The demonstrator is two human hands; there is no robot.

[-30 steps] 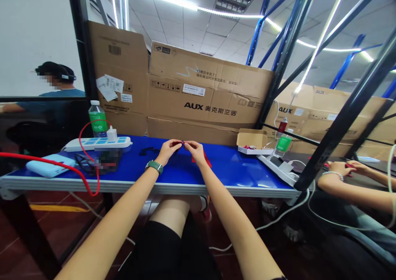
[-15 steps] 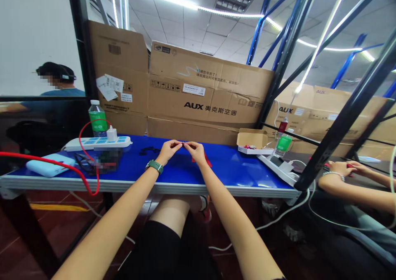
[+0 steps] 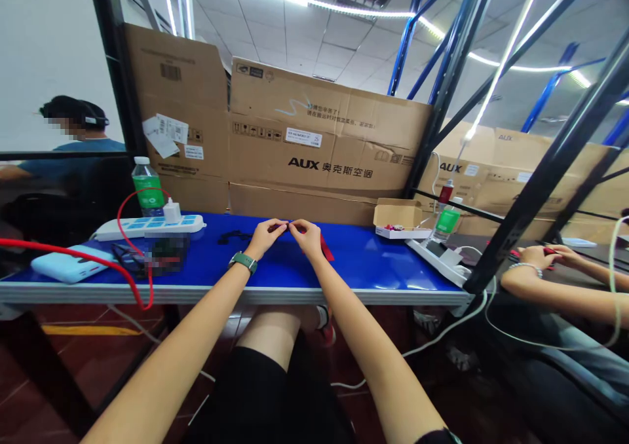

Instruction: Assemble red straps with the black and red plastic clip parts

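My left hand [image 3: 266, 234], with a green watch on its wrist, and my right hand [image 3: 305, 236] meet fingertip to fingertip over the blue table [image 3: 363, 267]. Both pinch a small red item [image 3: 289, 223] that is too small to name. A red strip [image 3: 326, 249] hangs from under my right hand onto the table. A small black object [image 3: 230, 237] lies just left of my left hand.
A white power strip [image 3: 147, 225], green-labelled bottle [image 3: 146, 187], red cable [image 3: 132, 260] and pale blue case [image 3: 69, 265] are at the left. An open small carton [image 3: 397, 220] and another power strip [image 3: 442, 260] are at the right. Another person's hands [image 3: 545, 258] work beyond a black post. Cardboard boxes [image 3: 324, 143] wall the back.
The camera has tipped slightly, shifting the scene. My hands stay pinched together at the same place on the table.
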